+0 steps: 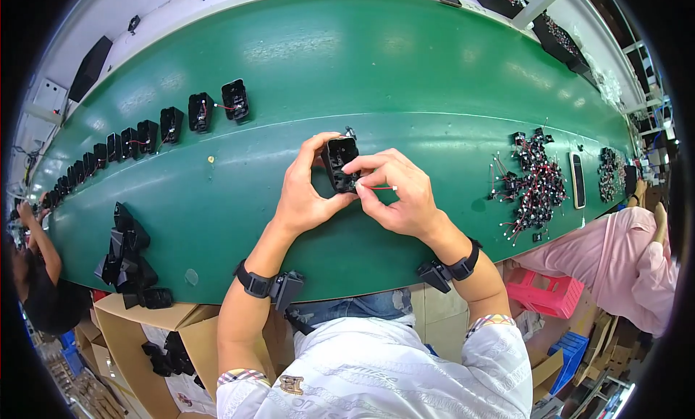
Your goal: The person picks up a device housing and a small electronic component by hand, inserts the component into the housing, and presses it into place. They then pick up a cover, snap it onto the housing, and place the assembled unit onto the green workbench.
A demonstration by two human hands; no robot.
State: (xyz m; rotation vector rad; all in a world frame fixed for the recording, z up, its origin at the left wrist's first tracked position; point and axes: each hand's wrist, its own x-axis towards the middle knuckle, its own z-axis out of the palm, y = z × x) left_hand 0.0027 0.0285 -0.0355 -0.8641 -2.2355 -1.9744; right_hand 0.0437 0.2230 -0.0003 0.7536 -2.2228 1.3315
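Observation:
My left hand (pixel 300 194) is wrapped round a black open-topped plastic housing (pixel 339 155), holding it tilted above the green table. A small dark piece juts from the housing's far end. With thumb and fingers pinched together, my right hand (pixel 398 191) is at the housing's near right corner. A red wire lead (pixel 378 189) with a small white plug comes out between those fingers. What sits at the fingertips is mostly covered. Both wrists wear black straps with dark blocks on them.
A row of similar black housings (pixel 236 102) runs along the left of the green table (pixel 289 71). Black housings are piled (pixel 127 256) front left, above a cardboard box (pixel 141 317). At right lie a heap of small wired parts (pixel 536 176) and a phone (pixel 577 180). People sit at both ends.

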